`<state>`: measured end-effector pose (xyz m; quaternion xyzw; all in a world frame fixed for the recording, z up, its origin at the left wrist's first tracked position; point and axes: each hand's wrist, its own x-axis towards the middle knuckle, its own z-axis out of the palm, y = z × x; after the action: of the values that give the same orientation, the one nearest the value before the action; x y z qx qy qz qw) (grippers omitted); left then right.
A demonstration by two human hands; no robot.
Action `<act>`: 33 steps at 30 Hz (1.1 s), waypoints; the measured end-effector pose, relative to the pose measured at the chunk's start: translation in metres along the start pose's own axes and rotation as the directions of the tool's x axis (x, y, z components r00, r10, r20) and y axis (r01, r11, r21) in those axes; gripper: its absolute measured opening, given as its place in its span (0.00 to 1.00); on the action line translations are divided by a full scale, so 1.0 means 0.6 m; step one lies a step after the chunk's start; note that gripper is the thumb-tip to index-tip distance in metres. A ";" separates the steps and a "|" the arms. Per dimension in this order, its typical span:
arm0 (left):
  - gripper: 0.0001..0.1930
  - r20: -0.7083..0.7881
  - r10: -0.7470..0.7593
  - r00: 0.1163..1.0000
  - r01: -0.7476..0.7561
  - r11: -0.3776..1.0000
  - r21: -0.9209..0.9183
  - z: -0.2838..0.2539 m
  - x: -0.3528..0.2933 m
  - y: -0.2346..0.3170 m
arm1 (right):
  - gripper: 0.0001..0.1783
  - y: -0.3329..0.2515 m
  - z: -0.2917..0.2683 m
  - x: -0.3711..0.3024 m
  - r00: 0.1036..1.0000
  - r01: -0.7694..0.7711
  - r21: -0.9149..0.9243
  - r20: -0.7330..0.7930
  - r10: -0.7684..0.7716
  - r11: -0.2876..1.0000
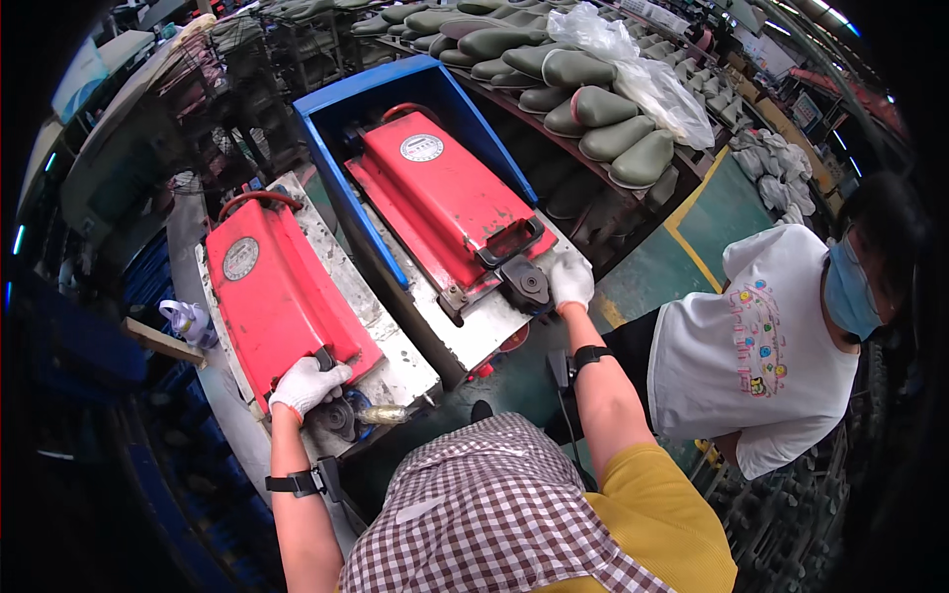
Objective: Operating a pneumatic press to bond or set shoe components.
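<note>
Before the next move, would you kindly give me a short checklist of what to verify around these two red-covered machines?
1. Left grip at the black handle of the left red cover: ok; firmness cannot tell.
2. Right grip beside the dark round fitting at the right machine's near end: ok; whether it holds it, cannot tell.
3. Right red cover down: ok; fully latched, cannot tell.
4. Yellowish cylinder near the left grip secured: cannot tell.
5. Co-worker standing apart from both machines: ok.
</note>
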<state>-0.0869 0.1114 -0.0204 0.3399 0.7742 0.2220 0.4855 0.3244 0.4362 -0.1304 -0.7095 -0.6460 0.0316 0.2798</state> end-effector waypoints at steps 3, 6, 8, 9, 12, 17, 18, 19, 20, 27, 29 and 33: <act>0.18 -0.012 0.017 1.000 -0.017 1.000 -0.006 -0.005 0.002 -0.003 | 0.12 -0.012 -0.018 -0.017 0.988 0.112 0.075 -0.112 -0.103 0.991; 0.19 -0.029 0.007 1.000 -0.008 1.000 -0.008 0.001 -0.004 -0.001 | 0.10 -0.011 -0.016 -0.024 0.985 0.102 0.073 -0.143 -0.091 0.992; 0.20 -0.034 -0.001 0.999 0.002 1.000 0.009 0.000 -0.005 0.004 | 0.10 -0.004 -0.017 -0.023 0.980 0.108 0.092 -0.175 -0.090 0.990; 0.20 -0.021 -0.010 1.000 0.011 0.999 0.039 0.000 -0.006 0.006 | 0.10 0.000 -0.015 -0.021 0.977 0.127 0.080 -0.180 -0.111 0.989; 0.20 -0.007 -0.020 1.000 0.021 0.998 0.058 0.001 -0.002 -0.005 | 0.11 0.006 -0.014 -0.017 0.986 0.128 0.093 -0.123 -0.116 0.987; 0.17 0.012 0.000 1.000 0.000 1.000 -0.007 0.000 -0.003 0.002 | 0.11 -0.005 -0.020 -0.020 0.993 0.088 0.089 -0.083 -0.081 0.992; 0.17 0.026 0.002 1.000 -0.002 1.000 -0.002 0.000 -0.001 0.003 | 0.12 -0.006 -0.023 -0.017 0.998 0.062 0.076 -0.037 -0.059 0.995; 0.17 0.023 0.007 1.000 -0.007 1.000 -0.006 -0.001 -0.001 0.005 | 0.14 -0.006 -0.027 -0.011 0.998 0.055 0.053 0.011 -0.055 0.997; 0.16 0.023 0.016 1.000 -0.016 1.000 -0.009 -0.001 0.001 0.008 | 0.16 0.002 -0.030 0.004 0.991 0.026 -0.006 0.132 -0.025 1.000; 0.14 0.041 0.019 0.999 -0.017 0.998 -0.058 -0.005 0.007 -0.017 | 0.23 -0.084 -0.110 -0.030 0.860 0.302 0.150 -0.469 -0.201 0.941; 0.14 0.058 0.012 0.998 -0.011 1.000 -0.020 -0.008 0.006 -0.011 | 0.23 -0.068 -0.085 -0.075 0.913 0.318 0.062 -0.291 -0.287 0.946; 0.15 0.040 0.030 0.999 -0.029 0.999 -0.019 -0.001 0.001 0.003 | 0.22 -0.031 -0.046 -0.105 0.909 0.397 -0.114 -0.090 -0.407 0.911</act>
<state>-0.0869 0.1130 -0.0196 0.3511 0.7572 0.2294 0.5008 0.3087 0.3674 -0.1192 -0.5741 -0.7623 -0.0969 0.2826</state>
